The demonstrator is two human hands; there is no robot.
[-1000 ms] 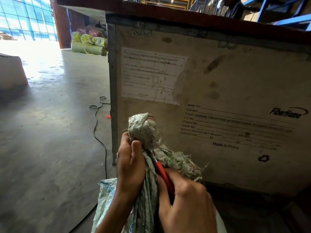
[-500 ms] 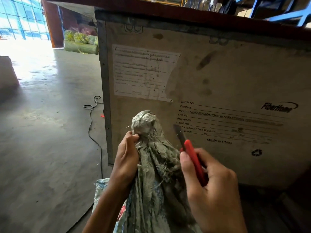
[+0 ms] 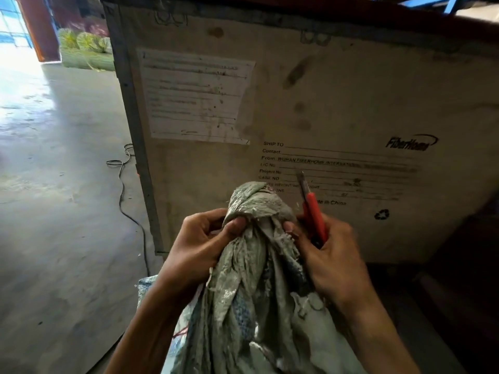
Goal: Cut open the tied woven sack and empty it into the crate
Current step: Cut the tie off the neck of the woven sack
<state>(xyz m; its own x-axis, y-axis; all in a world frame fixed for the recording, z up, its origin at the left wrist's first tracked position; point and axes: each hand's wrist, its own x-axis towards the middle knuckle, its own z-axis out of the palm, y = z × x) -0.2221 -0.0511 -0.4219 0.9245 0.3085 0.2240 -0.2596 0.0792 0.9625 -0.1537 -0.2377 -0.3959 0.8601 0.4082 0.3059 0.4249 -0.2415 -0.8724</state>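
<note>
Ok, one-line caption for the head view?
Both hands grip the tied woven sack; right also holds a red utility knife, blade up, before the crate.

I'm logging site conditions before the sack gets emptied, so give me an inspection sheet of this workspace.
Surface: bare concrete floor, scuffed, glare near the doorway.
Job's things: woven sack, neck bunched under a knot; crate directly behind it, labels on its wall.
Clutter: nothing seen beside the sack.
Grippers: left hand pinches the neck below the knot; right hand holds the red utility knife, blade out, pointing up, clear of the sack.
Cables: black cable snakes across the floor beside the crate.
Surroundings: green bundles by the doorway.
</note>
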